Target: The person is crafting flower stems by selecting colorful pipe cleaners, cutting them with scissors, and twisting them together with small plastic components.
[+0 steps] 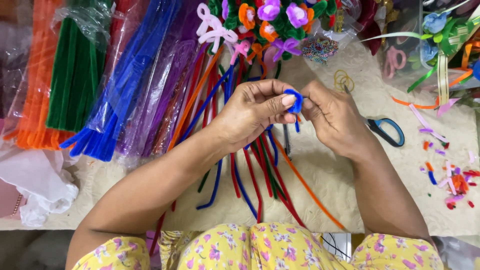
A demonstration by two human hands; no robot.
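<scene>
Blue fuzz was what you had pinched between both hands near the middle of the frame: a short blue pipe cleaner (pixel 295 102) curled into a small loop, its tail hanging just below your fingers. Your left hand (pixel 252 117) was closed on it, thumb pressing the loop from the front, while your right hand (pixel 332 117) gripped it from the other side, fingertips meeting at the same spot. It looked like you were in the middle of bending or twisting the piece into shape. The next move seemed to call for a firm pinch at the base of the loop and a small, controlled turn. Loose pipe cleaners (pixel 260 175) lay spread on the table (pixel 350 75) under your wrists, scissors (pixel 385 131) sat to the right, and finished flowers (pixel 272 20) filled the top centre.
</scene>
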